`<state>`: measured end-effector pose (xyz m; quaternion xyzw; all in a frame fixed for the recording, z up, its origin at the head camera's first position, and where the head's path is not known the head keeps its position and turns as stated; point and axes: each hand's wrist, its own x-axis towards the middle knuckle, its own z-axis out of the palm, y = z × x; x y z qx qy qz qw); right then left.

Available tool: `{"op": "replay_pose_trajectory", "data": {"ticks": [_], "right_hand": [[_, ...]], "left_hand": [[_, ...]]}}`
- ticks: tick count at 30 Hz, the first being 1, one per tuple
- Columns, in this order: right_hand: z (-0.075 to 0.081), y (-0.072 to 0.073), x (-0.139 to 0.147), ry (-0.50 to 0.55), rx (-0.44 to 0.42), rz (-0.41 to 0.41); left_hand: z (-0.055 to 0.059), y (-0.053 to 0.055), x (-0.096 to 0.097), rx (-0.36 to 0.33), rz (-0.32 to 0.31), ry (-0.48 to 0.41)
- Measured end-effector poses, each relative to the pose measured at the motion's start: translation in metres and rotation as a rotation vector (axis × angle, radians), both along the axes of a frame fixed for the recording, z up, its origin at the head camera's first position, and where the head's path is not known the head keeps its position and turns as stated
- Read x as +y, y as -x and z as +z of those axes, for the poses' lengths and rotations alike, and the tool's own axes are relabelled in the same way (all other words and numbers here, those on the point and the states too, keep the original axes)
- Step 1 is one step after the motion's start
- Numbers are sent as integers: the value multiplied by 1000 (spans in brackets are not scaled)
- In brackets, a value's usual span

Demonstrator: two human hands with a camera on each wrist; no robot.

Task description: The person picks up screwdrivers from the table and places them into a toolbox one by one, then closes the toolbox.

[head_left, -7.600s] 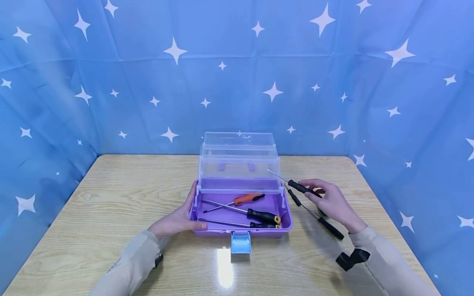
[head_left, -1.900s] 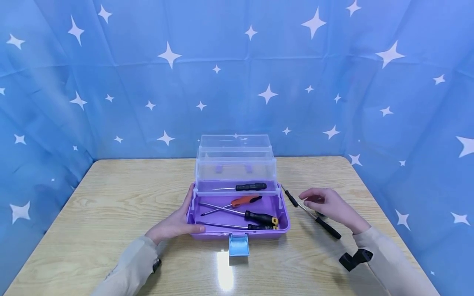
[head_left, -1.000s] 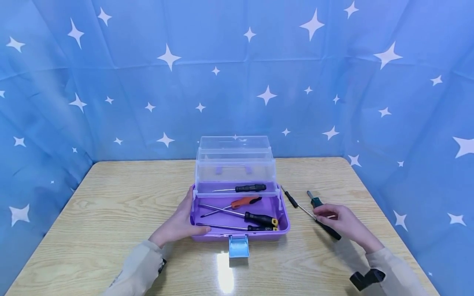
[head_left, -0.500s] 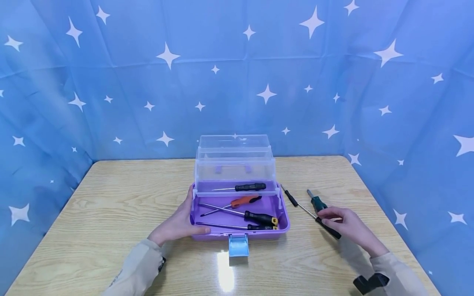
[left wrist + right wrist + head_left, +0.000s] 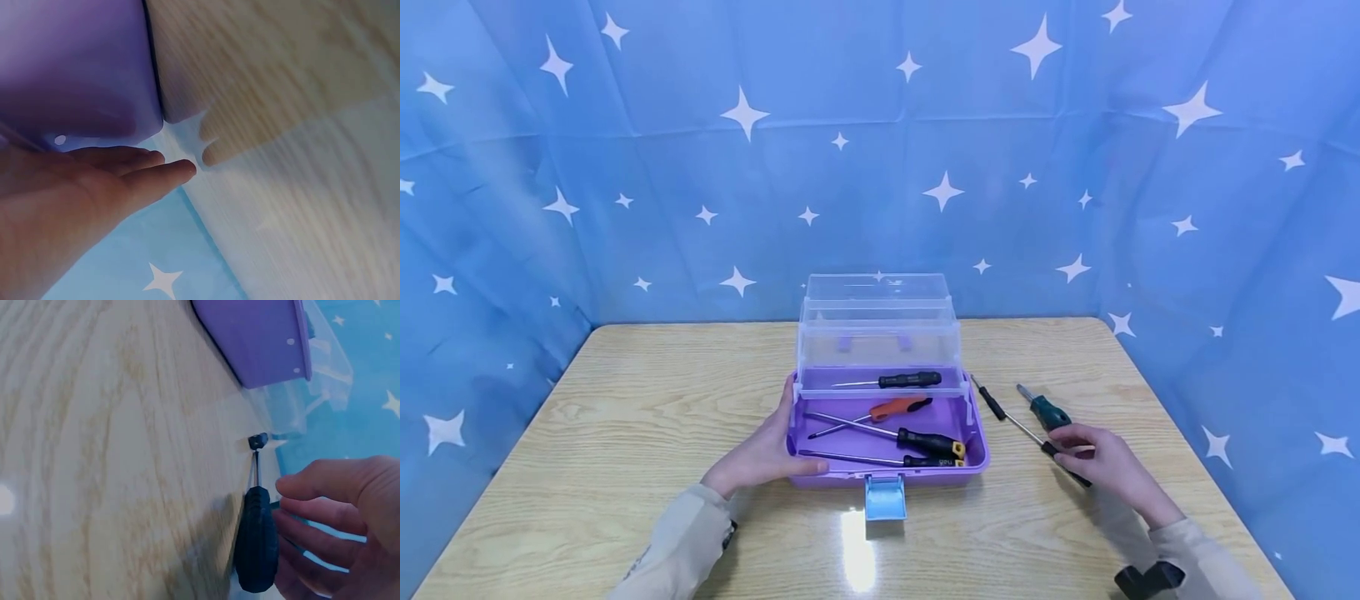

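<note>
My left hand (image 5: pixel 760 454) rests at the left front corner of the open purple toolbox (image 5: pixel 925 477). Its thumb lies on the front rim and its straight fingers lie along the left wall. Right of the box, my right hand (image 5: pixel 1105 467) hovers over the handle end of a long black screwdriver (image 5: pixel 992 406) on the table. In the right wrist view, the black handle (image 5: pixel 256 540) lies beside the thumb and fingers, which do not wrap it. A green-handled screwdriver (image 5: pixel 1049 412) lies just beyond, close to the fingertips.
Inside the box lie an orange-handled screwdriver (image 5: pixel 897 407), two black-and-yellow ones, including a thick one (image 5: pixel 928 442), and a slim black one (image 5: pixel 910 380) behind. The clear lid (image 5: pixel 880 312) stands raised. A blue latch (image 5: pixel 885 500) hangs in front.
The slim black screwdriver, earlier in my right hand, now lies in the box. My right hand has shifted toward the front right, uncovering the green screwdriver, which has turned slightly. The left hand stays.
</note>
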<state>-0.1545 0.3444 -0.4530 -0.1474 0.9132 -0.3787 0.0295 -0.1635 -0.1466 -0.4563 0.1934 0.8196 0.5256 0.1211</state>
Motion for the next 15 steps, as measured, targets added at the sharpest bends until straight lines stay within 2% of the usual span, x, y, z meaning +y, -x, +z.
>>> {"op": "replay_pose_trajectory", "data": {"ticks": [4, 12, 15], "right_hand": [[-5, 0, 1, -39, 35, 1], [-15, 1, 4, -96, 21, -43], [-16, 1, 3, -101, 40, -56]], "left_hand": [[1, 0, 0, 0, -12, -17], [2, 0, 0, -20, -12, -8], [2, 0, 0, -23, -12, -2]]}}
